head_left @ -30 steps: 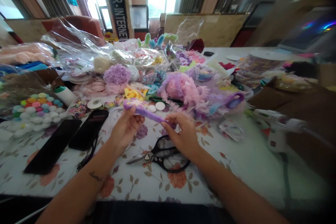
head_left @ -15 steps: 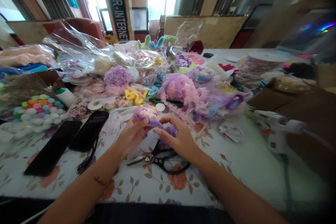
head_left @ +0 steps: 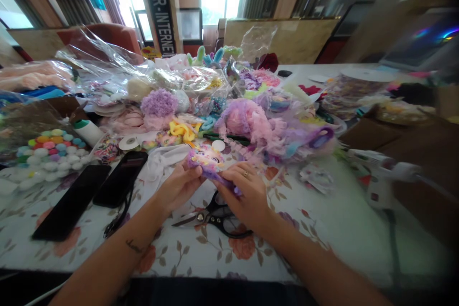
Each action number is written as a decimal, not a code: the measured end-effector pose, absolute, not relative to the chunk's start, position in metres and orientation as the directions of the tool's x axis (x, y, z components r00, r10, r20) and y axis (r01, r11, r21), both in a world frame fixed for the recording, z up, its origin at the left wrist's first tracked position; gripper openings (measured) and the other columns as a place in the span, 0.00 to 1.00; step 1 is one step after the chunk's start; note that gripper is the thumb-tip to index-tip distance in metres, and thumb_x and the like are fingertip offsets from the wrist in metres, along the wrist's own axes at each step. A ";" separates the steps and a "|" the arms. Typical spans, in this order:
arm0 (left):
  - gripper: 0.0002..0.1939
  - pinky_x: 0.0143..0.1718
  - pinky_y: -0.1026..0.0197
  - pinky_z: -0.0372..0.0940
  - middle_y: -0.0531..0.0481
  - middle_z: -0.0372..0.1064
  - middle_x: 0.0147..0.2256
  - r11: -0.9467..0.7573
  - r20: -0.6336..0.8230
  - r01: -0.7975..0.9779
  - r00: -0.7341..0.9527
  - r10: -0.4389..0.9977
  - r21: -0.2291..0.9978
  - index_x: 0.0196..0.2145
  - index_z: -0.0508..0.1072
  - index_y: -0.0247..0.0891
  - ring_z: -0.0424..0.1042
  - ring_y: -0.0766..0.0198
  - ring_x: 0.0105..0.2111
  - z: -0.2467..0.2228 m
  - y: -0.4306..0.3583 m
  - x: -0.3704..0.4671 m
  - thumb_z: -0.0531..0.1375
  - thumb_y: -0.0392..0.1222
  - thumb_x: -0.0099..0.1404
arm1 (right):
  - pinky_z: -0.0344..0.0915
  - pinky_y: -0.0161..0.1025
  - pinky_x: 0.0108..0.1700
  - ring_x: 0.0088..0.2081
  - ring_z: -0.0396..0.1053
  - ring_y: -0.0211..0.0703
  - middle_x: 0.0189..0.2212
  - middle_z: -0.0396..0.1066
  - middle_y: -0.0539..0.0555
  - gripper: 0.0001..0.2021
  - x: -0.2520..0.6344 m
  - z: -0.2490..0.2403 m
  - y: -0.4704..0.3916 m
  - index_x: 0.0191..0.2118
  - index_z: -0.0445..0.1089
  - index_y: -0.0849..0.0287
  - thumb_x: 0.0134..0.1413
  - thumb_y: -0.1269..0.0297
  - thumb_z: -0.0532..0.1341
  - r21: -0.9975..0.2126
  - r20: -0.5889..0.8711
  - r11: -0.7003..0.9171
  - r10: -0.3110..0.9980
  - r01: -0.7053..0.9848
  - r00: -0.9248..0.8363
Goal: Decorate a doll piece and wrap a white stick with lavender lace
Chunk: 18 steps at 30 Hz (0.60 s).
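Over the middle of the table, a small doll-face piece (head_left: 207, 157) with printed eyes and yellow and purple colouring is held between both hands. A fuzzy purple strip (head_left: 217, 176) runs along its lower edge. My left hand (head_left: 181, 184) pinches the piece at its left side, thumb in front. On the other side, my right hand (head_left: 247, 193) closes its fingers around the right end of the purple strip, hiding part of it. Black-handled scissors (head_left: 211, 219) lie partly open on the flowered cloth just below the hands.
Two black phones (head_left: 71, 203) lie at left, near a bag of coloured pompoms (head_left: 52, 148). Craft materials in plastic heap up behind, including pink ruffled trim (head_left: 240, 119) and a purple pompom (head_left: 158, 103). A white glue gun (head_left: 376, 177) stands at right beside a cardboard box (head_left: 398, 143).
My right hand has moved in and closed on the purple strip, its thumb and fingers no longer spread apart. The doll-face piece has turned so its face shows more.
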<state>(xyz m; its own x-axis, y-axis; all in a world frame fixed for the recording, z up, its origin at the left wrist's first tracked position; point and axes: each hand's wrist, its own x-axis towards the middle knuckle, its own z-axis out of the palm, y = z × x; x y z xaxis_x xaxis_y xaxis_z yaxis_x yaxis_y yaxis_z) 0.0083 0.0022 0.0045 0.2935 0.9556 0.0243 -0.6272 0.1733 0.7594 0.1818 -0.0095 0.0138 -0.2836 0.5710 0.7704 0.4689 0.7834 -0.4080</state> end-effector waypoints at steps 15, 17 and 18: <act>0.20 0.51 0.55 0.64 0.47 0.75 0.41 0.215 0.021 -0.638 0.341 0.940 0.740 0.48 0.73 0.39 0.72 0.55 0.48 0.005 0.001 0.013 0.67 0.37 0.56 | 0.65 0.38 0.33 0.29 0.67 0.41 0.25 0.68 0.52 0.07 0.181 0.021 -0.016 0.29 0.68 0.57 0.57 0.70 0.58 -0.541 0.720 0.704 0.671 0.460 -0.179; 0.18 0.50 0.56 0.65 0.47 0.75 0.41 0.211 0.032 -0.636 0.347 0.937 0.742 0.48 0.73 0.39 0.72 0.56 0.47 0.005 0.001 0.013 0.66 0.37 0.58 | 0.64 0.38 0.33 0.29 0.67 0.40 0.25 0.67 0.52 0.07 0.181 0.020 -0.015 0.29 0.68 0.57 0.58 0.70 0.58 -0.558 0.708 0.692 0.685 0.458 -0.172; 0.17 0.50 0.56 0.65 0.47 0.75 0.40 0.207 0.036 -0.633 0.349 0.936 0.746 0.48 0.73 0.38 0.73 0.57 0.46 0.005 0.001 0.014 0.65 0.37 0.59 | 0.64 0.38 0.32 0.29 0.66 0.40 0.24 0.67 0.51 0.07 0.181 0.019 -0.015 0.29 0.68 0.57 0.58 0.69 0.57 -0.562 0.704 0.685 0.690 0.463 -0.167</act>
